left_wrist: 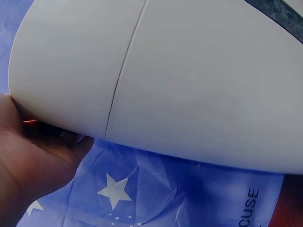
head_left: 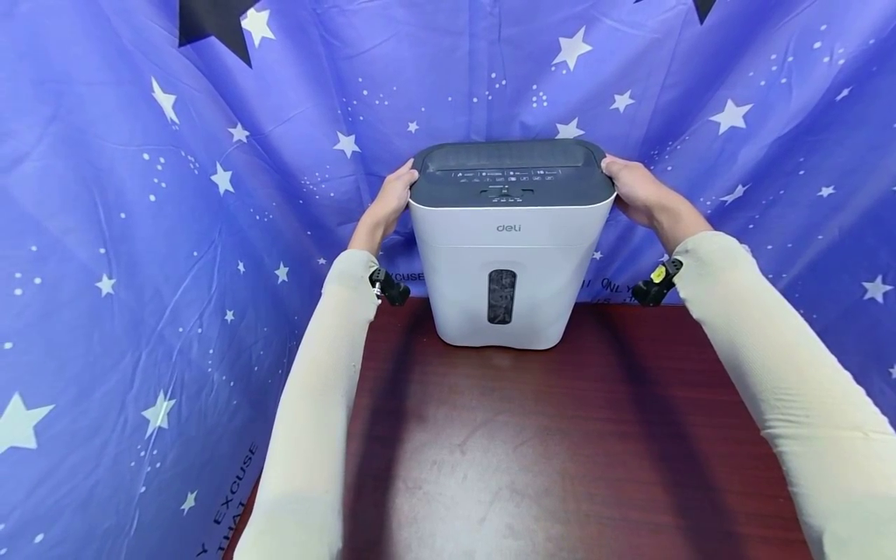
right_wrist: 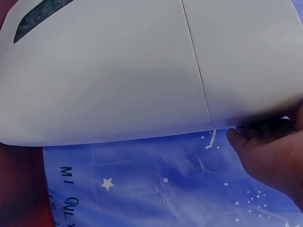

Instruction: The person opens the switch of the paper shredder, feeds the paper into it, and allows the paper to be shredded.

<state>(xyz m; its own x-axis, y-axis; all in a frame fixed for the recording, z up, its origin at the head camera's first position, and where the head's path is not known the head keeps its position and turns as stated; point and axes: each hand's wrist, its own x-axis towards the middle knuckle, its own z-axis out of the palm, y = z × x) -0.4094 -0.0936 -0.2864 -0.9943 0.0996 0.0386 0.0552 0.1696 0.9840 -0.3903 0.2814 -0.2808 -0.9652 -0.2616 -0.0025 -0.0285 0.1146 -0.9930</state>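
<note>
A white paper shredder (head_left: 458, 288) with a dark grey top, a "deli" mark and a narrow dark window stands upright at the far side of the table. My left hand (head_left: 390, 201) grips the upper left end of it, thumb on the rim of the top. At the opposite end, my right hand (head_left: 638, 194) grips the same upper edge. In the left wrist view, fingers of the left hand (left_wrist: 42, 165) reach under the side of the head section; the right hand (right_wrist: 274, 158) does likewise in the right wrist view, with its fingertips partly hidden.
Dark red-brown table (head_left: 532, 451) surface stretches in front of the shredder. Blue cloth (head_left: 126, 311) with white stars hangs close behind it and along both sides. Small black wrist cameras (head_left: 392, 288) hang below both cream sleeves (head_left: 756, 334).
</note>
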